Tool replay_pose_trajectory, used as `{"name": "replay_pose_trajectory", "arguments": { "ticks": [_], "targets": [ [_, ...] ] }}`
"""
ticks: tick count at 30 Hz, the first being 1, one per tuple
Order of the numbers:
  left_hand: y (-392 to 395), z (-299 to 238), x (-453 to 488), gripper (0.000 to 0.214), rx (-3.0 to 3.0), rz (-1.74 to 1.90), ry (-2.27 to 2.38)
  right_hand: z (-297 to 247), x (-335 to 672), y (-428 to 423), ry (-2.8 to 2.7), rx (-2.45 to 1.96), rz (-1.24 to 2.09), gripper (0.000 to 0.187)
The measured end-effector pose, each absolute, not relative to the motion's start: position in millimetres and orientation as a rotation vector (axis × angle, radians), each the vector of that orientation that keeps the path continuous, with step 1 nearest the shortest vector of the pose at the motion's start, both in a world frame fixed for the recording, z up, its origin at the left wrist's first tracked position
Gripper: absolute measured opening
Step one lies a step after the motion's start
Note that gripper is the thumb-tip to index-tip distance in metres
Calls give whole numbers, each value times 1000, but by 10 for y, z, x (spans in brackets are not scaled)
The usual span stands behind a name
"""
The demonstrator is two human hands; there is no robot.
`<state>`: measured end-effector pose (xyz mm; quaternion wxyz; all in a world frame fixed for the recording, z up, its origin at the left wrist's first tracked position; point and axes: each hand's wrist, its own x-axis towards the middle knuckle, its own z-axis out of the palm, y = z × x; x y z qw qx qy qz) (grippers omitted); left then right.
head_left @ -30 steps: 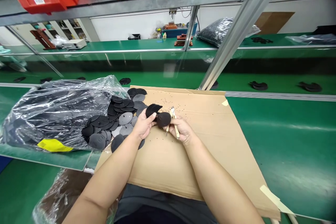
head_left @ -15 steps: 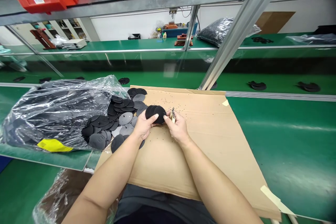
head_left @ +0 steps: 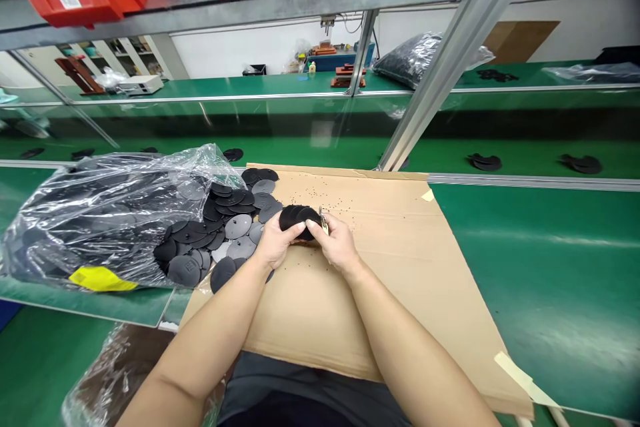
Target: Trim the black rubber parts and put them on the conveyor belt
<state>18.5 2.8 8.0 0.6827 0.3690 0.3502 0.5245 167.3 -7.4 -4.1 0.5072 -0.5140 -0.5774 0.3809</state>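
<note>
My left hand (head_left: 273, 244) is closed on a fanned stack of thin black discs (head_left: 299, 215), thumb on top. My right hand (head_left: 337, 241) is closed around small pliers (head_left: 324, 219), whose metal jaws point up and whose pale handle is mostly hidden in the palm. The right thumb also presses on the near right edge of the discs. Both hands are above a cardboard sheet (head_left: 400, 267). Just left of them lies a loose pile of black and grey discs (head_left: 239, 227), some with small raised nubs.
A clear plastic bag (head_left: 100, 207) of discs lies at the left, with a yellow piece (head_left: 103, 278) on it. Tiny black bits dot the cardboard. Beyond it runs a green conveyor belt (head_left: 310, 127) bearing small disc stacks (head_left: 484, 161). A metal post (head_left: 440, 60) rises at the right.
The discs have fanned wider between my hands and tilted. My right hand has shifted slightly left, its thumb now further onto the discs and the pliers closer to them.
</note>
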Motion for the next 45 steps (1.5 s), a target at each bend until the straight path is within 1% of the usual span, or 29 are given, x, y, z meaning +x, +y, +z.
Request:
{"name": "replay_pose_trajectory", "arguments": {
  "ticks": [13,18,20,27,29,32,35,39,42,45],
  "targets": [
    [13,106,214,51,800,1167,789,-41,1635,-70,-1194,-1129,1076,35],
    [26,92,199,46,789,1181,772,36,1560,-108,-992,-1005,1250,34],
    [22,86,201,44,788,1179,753,54,1544,-119,-982,-996,1261,33],
    [11,76,246,44,777,1160,720,17,1548,-105,-1004,-1087,1143,36],
    [38,71,230,41,726,1132,742,9,1541,-115,-1078,-1131,1083,36],
    [87,74,176,35,603,1070,763,13,1528,-156,-1279,-1085,961,33],
    [110,85,124,35,515,994,730,25,1520,-201,-1414,-1024,863,30],
    [91,67,110,33,492,932,674,45,1517,-226,-1536,-1053,638,21],
    [64,49,119,36,518,917,636,68,1527,-223,-1624,-1034,469,18],
    [46,55,119,42,545,919,637,92,1543,-221,-1669,-1018,383,17]
  ]
}}
